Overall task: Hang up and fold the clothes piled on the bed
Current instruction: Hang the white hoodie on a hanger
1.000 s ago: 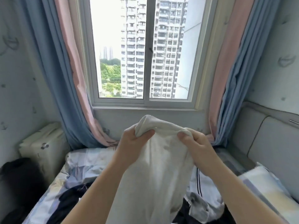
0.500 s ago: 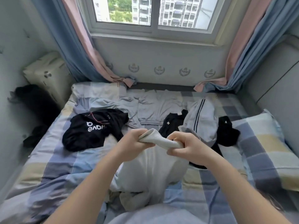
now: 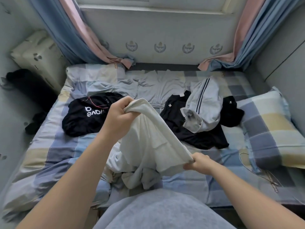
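Bed (image 3: 54,152): checked sheet, fills most of the room below the window wall. A checked pillow (image 3: 267,133) lies at the right edge.

White garment (image 3: 148,138): the item in work, held over the near middle of the bed. Its ribbed edge is stretched on a slant, high on the left and low on the right. The lower part sags in a crumpled heap touching the sheet, just beside the bed's near edge.

Unsorted clothes, farther back:
- black T-shirt (image 3: 82,119) with white lettering, left;
- black garment (image 3: 198,136), right of centre, with a grey striped garment (image 3: 204,106) lying on top of it.

Left hand (image 3: 118,116): grip clamped on the far, raised end of the ribbed edge, fingers curled round the cloth.

Right hand (image 3: 200,164): grip pinched on the near, low end of that edge, with little cloth in it.

Judgement: still the straightening stage, with no fold made.

Risks:
- The right pinch is shallow, so a shake or pull could slip the edge free.
- The heap below may be laid down creased, and any fold over it would come out lopsided.
- Cloth near the edge could slide off the bed.
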A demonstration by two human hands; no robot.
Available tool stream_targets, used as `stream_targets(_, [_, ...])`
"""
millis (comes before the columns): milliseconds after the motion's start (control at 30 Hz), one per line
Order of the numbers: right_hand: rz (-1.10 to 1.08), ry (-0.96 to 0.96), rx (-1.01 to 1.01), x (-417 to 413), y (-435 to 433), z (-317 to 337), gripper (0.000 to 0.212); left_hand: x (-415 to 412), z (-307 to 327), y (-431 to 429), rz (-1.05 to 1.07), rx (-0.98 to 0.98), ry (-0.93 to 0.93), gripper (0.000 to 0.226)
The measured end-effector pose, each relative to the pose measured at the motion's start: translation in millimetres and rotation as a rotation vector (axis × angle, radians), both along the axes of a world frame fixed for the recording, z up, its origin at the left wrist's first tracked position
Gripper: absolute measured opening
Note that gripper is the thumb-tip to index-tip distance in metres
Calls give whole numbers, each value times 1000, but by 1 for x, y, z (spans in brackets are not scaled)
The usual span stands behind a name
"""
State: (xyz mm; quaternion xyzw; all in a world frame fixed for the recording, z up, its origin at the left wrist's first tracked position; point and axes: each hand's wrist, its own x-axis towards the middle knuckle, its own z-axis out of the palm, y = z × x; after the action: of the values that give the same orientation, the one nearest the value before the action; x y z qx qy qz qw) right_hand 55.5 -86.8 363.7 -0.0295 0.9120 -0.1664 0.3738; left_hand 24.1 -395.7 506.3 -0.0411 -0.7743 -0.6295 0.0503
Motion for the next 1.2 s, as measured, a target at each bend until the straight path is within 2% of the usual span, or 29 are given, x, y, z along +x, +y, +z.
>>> stream_targets(67, [-57, 47, -92, 0, 4, -1, 29, -4, -9, -5, -12, -139, -52, 15])
stream_targets(133, [-140, 138, -279, -3, 0, 11, 14, -6, -23, -6, -79, -314, -191, 15])
stream_targets(200, [-177, 264, -427, -6, -11, 32, 27, -3, -39, -1, -176, -520, -361, 15])
stream_targets(233, [-170, 316, -478, -8, -18, 44, 32, 1, -45, 4, -234, -595, -439, 24])
stream_targets(267, [-150, 362, -520, -10, -26, 56, 35, 5, -51, 10, -293, -626, -497, 42])
stream_targets(333, [-65, 443, -580, -13, -41, 78, 35, 14, -58, 26, -407, -652, -453, 74])
stream_targets(367, [-31, 467, -605, -13, -47, 88, 32, 18, -60, 36, -459, -647, -369, 76])
stream_targets(400, [-3, 480, -629, -13, -52, 95, 31, 21, -63, 45, -492, -597, -284, 65])
stream_targets(467, [35, 497, -665, -10, -58, 107, 31, 23, -64, 54, -449, -478, -198, 25])
stream_targets(500, [42, 500, -665, -10, -59, 110, 31, 23, -64, 55, -402, -435, -173, 19])
stream_targets(600, [27, 464, -600, -15, -55, 111, 26, 22, -58, 50, -312, -358, -136, 30])
stream_targets(700, [62, 373, -467, -22, -50, 99, 11, 21, -36, 44, -260, -282, -86, 26])
stream_targets(767, [51, 336, -349, -23, -48, 83, 24, 19, -18, 39, -219, -198, -61, 14])
stream_targets(800, [30, 324, -291, -22, -47, 74, 27, 17, -8, 36, -216, -153, -45, 16])
stream_targets(900, [-46, 321, -207, -17, -48, 59, 16, 15, 12, 31, -260, -102, -31, 22])
stream_targets(1033, [-292, 216, -509, -19, -52, 65, 9, 11, 12, 24, -158, -99, -66, 19])
stream_targets(1133, [-300, 300, -673, -19, -50, 76, 11, 1, -5, 11, 54, -174, -119, 14])
stream_targets(1200, [-285, 322, -724, -20, -49, 87, 1, -5, -22, 1, 166, -266, -184, 10])
